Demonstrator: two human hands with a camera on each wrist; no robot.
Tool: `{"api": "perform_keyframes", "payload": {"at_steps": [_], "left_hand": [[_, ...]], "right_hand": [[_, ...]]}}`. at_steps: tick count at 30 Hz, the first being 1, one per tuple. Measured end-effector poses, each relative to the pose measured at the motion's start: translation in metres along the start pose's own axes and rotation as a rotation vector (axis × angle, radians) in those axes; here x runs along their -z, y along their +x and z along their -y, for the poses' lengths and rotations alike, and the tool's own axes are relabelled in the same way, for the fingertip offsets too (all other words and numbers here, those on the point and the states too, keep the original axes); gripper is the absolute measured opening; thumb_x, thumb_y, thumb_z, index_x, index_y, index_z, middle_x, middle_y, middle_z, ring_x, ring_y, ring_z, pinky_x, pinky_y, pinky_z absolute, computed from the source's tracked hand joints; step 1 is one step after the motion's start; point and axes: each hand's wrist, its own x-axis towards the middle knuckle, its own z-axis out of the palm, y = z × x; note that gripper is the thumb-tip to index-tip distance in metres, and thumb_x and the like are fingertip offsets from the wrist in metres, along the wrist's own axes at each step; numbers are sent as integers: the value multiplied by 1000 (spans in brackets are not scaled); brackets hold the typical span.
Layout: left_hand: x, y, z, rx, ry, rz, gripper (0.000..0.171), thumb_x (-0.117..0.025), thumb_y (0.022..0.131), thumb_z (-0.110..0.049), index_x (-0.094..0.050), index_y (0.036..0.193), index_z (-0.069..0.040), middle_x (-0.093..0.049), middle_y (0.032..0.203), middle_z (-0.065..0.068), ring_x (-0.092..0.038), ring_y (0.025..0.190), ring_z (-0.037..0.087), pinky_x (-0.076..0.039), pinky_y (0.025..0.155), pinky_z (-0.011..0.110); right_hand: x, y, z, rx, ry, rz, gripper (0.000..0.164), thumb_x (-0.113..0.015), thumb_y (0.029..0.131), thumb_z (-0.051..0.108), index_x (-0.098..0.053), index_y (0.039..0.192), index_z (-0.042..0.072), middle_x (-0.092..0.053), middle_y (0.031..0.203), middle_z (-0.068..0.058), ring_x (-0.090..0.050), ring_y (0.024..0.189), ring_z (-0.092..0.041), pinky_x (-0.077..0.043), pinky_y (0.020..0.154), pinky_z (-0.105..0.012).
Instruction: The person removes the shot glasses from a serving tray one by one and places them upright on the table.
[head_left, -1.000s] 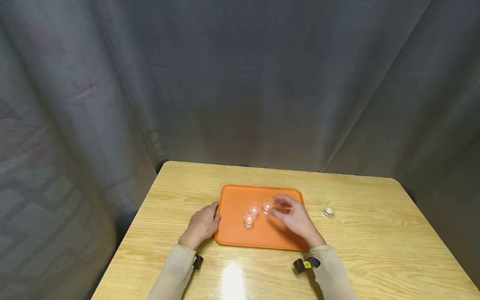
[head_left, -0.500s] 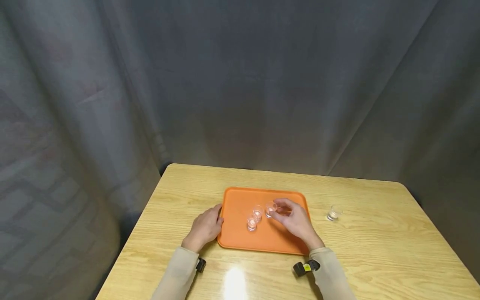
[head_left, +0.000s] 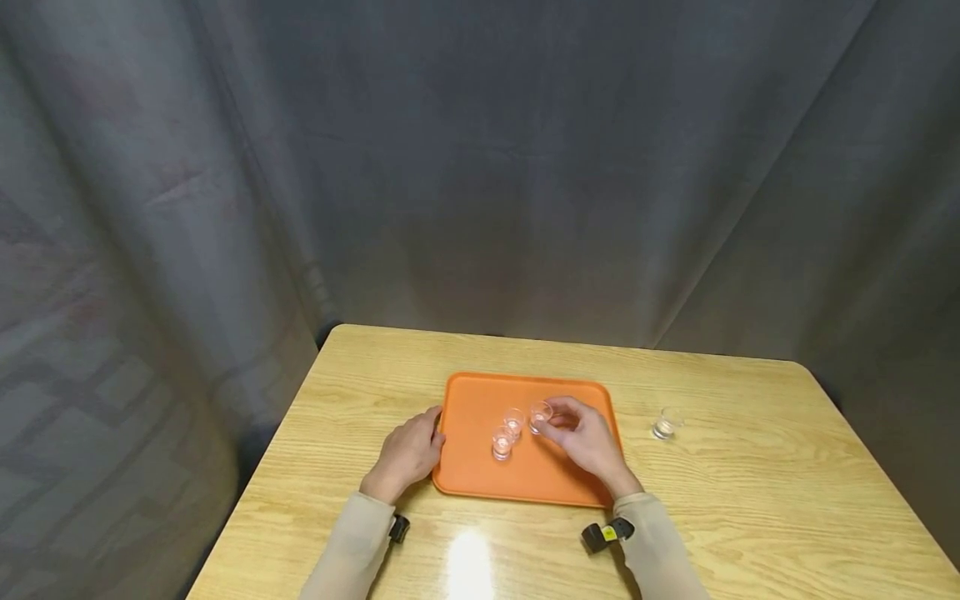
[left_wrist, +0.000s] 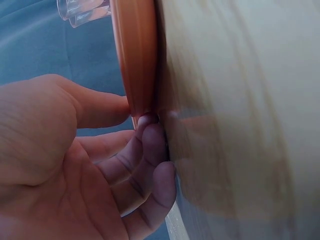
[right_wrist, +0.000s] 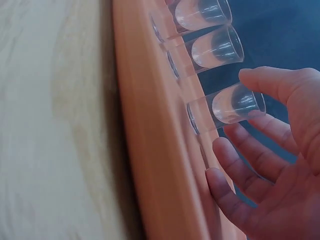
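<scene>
An orange tray lies on the wooden table, its left rim pinched by my left hand. In the left wrist view the thumb presses the rim from above while the fingertips curl at its underside. My right hand reaches over the tray and pinches a clear shot glass near its rim between thumb and forefinger. That glass is upright, its base at the tray surface. Two more shot glasses, one farther back and one nearer, stand close together to its left.
Another shot glass stands on the table to the right of the tray. Grey curtains hang behind and beside the table. Both wrists carry small black cameras, the right one close over the table.
My right thumb and forefinger have come in from beside the glass to its rim. The left hand has stayed at the tray's left edge. The head view has shifted slightly.
</scene>
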Motion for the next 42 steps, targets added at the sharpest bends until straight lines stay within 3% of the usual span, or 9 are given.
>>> {"api": "perform_keyframes", "payload": {"at_steps": [21, 30, 42], "left_hand": [[7, 1, -3, -11, 19, -15, 51, -63, 107, -15, -53, 154, 1, -70, 134, 21, -70, 119, 42, -57, 97, 57], [4, 1, -1, -6, 17, -14, 51, -63, 107, -15, -53, 154, 0, -69, 137, 22, -69, 123, 43, -56, 101, 58], [-1, 0, 0, 5, 4, 4, 52, -62, 107, -16, -52, 155, -1, -67, 141, 21, -67, 126, 43, -55, 103, 58]], "right_hand": [[-3, 2, 4, -24, 25, -12, 36, -88, 89, 22, -79, 122, 12, -79, 112, -7, -73, 100, -19, -58, 88, -27], [0, 1, 4, -38, 36, -11, 37, -88, 90, 26, -79, 123, 12, -79, 117, -9, -75, 104, -22, -58, 89, -30], [6, -4, 2, -49, 56, -39, 44, -88, 90, 27, -76, 128, 7, -76, 123, -14, -75, 106, -25, -57, 88, -26]]}}
